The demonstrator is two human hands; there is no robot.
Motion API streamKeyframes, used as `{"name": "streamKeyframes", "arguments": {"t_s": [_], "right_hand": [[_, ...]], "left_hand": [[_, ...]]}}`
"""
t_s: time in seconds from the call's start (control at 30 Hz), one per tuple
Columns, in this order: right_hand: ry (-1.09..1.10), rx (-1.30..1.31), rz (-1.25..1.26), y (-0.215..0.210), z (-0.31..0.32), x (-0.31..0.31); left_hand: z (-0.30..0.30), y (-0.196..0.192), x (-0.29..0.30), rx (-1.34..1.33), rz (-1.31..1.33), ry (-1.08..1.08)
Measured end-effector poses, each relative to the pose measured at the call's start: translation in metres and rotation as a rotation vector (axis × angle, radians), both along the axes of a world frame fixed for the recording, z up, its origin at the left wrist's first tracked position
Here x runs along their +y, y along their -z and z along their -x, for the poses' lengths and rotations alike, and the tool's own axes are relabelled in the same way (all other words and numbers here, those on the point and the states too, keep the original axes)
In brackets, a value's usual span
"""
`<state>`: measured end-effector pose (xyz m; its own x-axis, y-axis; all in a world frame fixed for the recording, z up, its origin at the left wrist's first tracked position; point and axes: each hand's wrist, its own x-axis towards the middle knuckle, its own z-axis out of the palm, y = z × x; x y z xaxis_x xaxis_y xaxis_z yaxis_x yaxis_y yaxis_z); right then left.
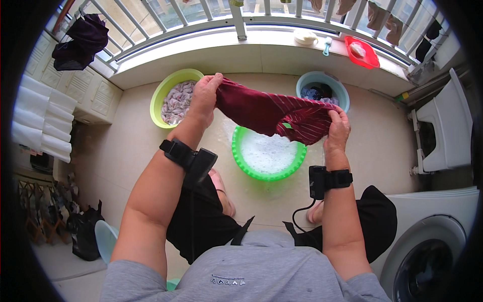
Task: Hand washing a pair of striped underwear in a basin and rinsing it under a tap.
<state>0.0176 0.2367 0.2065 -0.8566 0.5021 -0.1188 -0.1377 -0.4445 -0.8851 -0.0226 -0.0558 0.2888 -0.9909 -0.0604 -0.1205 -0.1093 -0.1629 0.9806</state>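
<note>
Left hand (205,98) is pinching one end of the maroon cloth (254,105), fingers closed with the thumb on top. Right hand (338,128) is gripping the other end, fingers curling over the edge; what they're doing behind the fabric I can't tell. Cloth is hanging between the two sets of fingers, sagging mid-span and bunching toward the right ones, with green showing through a gap there.

Green basin (269,177) is sitting on the floor below and between the fingers, holding white suds (266,152); the cloth is overlapping its far rim in view. Contact with the suds: can't tell.

Lime basin (156,108) is standing left of the left fingers, holding floral fabric (177,102). Blue basin (343,95) is standing just beyond the right fingers, holding dark clothes (318,92). Red tray (372,59) is resting on the ledge farther past them.

Handling, my read: soft, limp, no stiffness, not fragile. Light if dry, heavier and slippery if wet; wetness isn't showing clearly. Best hold: both ends, full-finger grip on gathered fabric, avoiding single-layer edges that could be slipping or stretching.
</note>
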Motion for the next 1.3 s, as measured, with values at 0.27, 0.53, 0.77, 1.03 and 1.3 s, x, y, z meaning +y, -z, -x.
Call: {"name": "streamKeyframes", "arguments": {"t_s": [0.27,0.53,0.77,1.03,1.3], "right_hand": [[0.096,-0.215,-0.588,-0.002,0.002,0.017],[-0.528,0.249,0.616,-0.038,-0.010,-0.016],[-0.686,0.224,0.595,-0.062,-0.019,-0.049],[-0.674,0.257,0.540,-0.072,-0.025,-0.059],[-0.232,0.097,-0.004,-0.032,-0.005,-0.008]], "left_hand": [[0.000,-0.005,0.000,0.002,0.200,-0.058],[-0.012,0.026,0.008,-0.252,0.804,0.470],[-0.032,0.014,0.046,-0.016,0.482,0.686],[-0.029,0.008,0.048,-0.225,-0.206,0.634],[-0.012,-0.002,0.026,-0.086,-0.132,0.307]]}}
